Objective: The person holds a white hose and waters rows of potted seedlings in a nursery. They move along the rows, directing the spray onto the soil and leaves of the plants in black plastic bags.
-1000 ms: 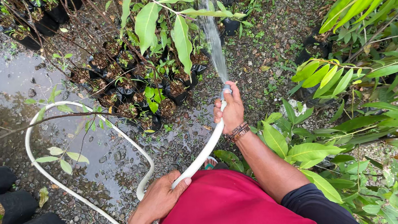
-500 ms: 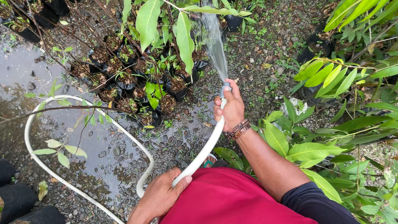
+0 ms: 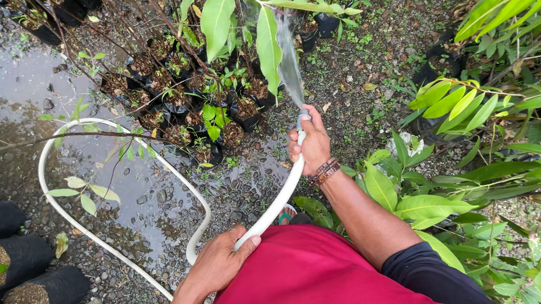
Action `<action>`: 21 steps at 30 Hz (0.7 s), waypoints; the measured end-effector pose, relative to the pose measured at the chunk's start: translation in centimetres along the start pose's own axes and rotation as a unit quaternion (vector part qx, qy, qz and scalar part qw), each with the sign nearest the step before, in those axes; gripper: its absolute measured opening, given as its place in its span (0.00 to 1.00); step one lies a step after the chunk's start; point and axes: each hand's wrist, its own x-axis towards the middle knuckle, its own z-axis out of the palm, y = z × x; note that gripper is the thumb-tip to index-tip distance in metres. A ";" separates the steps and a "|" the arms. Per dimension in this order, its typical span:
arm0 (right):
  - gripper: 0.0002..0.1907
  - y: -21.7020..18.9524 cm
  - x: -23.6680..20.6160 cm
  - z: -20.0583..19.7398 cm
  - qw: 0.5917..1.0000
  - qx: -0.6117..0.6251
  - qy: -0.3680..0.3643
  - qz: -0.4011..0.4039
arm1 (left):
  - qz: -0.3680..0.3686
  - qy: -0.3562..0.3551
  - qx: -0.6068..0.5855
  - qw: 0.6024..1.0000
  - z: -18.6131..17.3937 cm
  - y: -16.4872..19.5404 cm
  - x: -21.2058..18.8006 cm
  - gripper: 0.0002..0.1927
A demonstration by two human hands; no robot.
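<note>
Small black pots [image 3: 212,121] stand packed together ahead, each filled with dark soil and a thin seedling – water [image 3: 288,60] sprays over them. Bigger black grow bags [image 3: 19,262] of soil line the left edge. The ground [image 3: 377,70] is wet gravel with a puddle [image 3: 16,94], outdoors among leafy plants. The right hand [image 3: 311,143] grips the white hose [image 3: 277,203] near its end; the left hand [image 3: 218,261] is closed around it lower down.
</note>
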 end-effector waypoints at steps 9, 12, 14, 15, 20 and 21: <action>0.15 1.0 1.1 0.6 0.999 -0.020 -0.001 0.041 | -0.012 0.007 -0.016 1.000 -0.2 -0.4 -0.3 0.25; 0.15 1.3 1.0 0.9 0.998 -0.024 0.006 0.051 | -0.015 0.009 -0.003 1.000 -0.1 -0.6 -0.4 0.25; 0.16 1.4 0.9 1.2 0.999 -0.013 -0.004 0.031 | -0.016 0.014 -0.005 1.000 -0.2 -0.8 -0.4 0.25; 0.16 1.4 0.8 1.4 0.999 -0.017 -0.009 0.039 | -0.017 0.015 -0.007 1.000 -0.2 -0.9 -0.5 0.25; 0.15 0.9 0.6 2.4 0.997 -0.023 -0.044 0.055 | 0.001 0.025 -0.006 1.000 -0.2 -1.2 -0.6 0.25; 0.15 0.8 0.7 2.6 0.997 -0.023 -0.041 0.057 | 0.002 0.027 -0.009 1.000 -0.1 -1.3 -0.7 0.25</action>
